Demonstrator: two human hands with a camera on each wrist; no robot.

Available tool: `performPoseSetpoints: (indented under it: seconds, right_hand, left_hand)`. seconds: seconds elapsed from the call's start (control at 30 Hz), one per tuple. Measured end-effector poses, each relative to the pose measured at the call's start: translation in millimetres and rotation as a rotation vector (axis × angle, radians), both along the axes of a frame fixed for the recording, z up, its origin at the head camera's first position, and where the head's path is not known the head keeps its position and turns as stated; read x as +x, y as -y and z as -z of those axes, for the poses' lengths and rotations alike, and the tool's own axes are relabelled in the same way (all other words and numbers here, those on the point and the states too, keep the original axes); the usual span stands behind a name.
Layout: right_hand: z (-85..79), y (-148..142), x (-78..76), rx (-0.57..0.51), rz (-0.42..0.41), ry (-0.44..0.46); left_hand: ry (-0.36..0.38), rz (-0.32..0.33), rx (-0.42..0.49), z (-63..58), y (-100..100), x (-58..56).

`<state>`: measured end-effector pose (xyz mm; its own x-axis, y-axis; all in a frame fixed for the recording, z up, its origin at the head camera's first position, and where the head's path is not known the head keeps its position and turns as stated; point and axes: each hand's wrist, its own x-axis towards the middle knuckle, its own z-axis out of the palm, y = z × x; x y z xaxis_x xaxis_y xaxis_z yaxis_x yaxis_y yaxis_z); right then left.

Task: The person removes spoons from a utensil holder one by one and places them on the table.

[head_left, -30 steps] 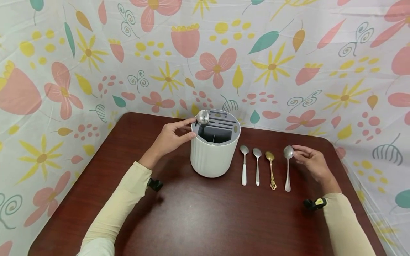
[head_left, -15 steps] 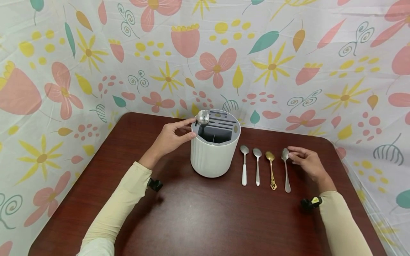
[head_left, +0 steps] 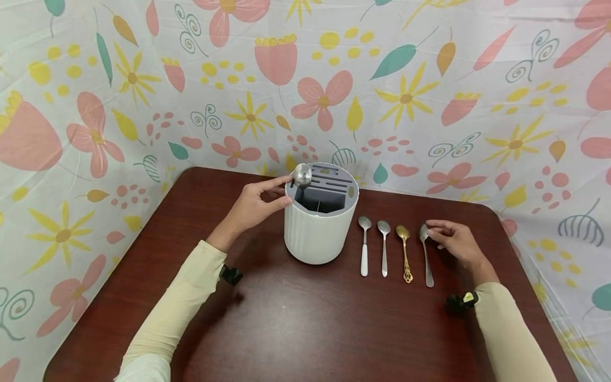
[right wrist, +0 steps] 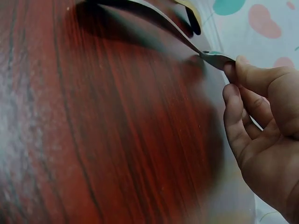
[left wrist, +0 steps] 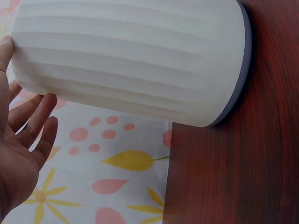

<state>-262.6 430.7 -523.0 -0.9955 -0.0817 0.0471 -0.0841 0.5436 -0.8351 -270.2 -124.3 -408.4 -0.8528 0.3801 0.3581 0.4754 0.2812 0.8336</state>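
My right hand pinches the bowl end of a silver spoon between thumb and fingers. In the right wrist view that spoon slants from the fingertips, with its handle end low at the tabletop. My left hand touches the upper left side of a white ribbed utensil holder, fingers fairly straight and spread along the rim. Its wall fills the upper left wrist view. A shiny round-bowled spoon stands in the holder's left side, its handle hidden inside.
Left of the held spoon lie a gold spoon, a small silver spoon and a white-handled spoon, in a row on the dark wood table. A floral cloth hangs behind the table.
My right hand has moved slightly left with the spoon's bowl, which has turned more edge-on. The left hand and the holder stay in place.
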Motion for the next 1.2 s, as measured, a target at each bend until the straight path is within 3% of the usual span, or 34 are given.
performPoseSetpoints:
  seconds: [0.23,0.47,0.8,1.03,1.2]
  right_hand:
    - [-2.1,-2,-2.9,0.107,-0.003,-0.016]
    - [-10.0,-5,-1.4,0.241,-0.062,-0.044]
    - [-18.9,-14,1.7,0.296,-0.080,-0.020]
    - [-46.9,-18,10.7,0.333,-0.073,-0.069]
    - [-78.4,-11,19.4,0.362,-0.112,-0.104]
  left_hand:
    - [0.012,-0.003,0.003,-0.5,-1,-0.8]
    - [-0.012,0.000,-0.004,0.0,-1,-0.6]
    - [0.031,-0.013,-0.015,-5.4,-3,1.5]
    - [0.041,-0.005,-0.011,-25.8,-7,18.7]
    - [0.035,-0.003,-0.005,-27.2,-6,20.4]
